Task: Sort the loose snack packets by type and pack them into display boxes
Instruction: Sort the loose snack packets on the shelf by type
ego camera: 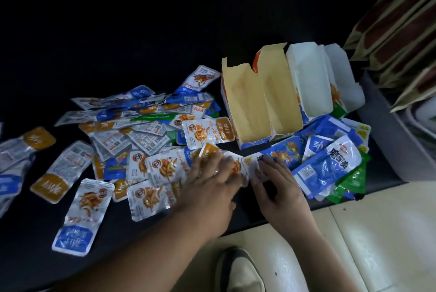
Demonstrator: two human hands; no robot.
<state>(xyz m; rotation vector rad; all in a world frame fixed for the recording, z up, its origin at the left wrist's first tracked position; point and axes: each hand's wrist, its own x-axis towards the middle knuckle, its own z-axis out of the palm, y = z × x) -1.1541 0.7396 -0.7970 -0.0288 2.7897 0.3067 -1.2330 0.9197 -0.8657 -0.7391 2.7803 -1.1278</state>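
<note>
Loose snack packets (132, 126) lie spread over a dark surface: white ones with orange labels at the left and middle, blue packets (328, 169) and green packets (351, 181) heaped at the right. Several open display boxes stand behind the heap, two with tan insides (245, 107) and two with white insides (306, 79); all look empty. My left hand (212, 181) lies blurred, with spread fingers, on the white and orange packets in the middle. My right hand (276, 183) arches beside it, fingertips and thumb pinching a white packet (251, 164) between the two hands.
Brown paper bags (401, 32) lean in a row at the upper right over a grey ledge (382, 126). Below the dark surface's front edge is a cream tiled floor (365, 244) with a shoe (240, 273).
</note>
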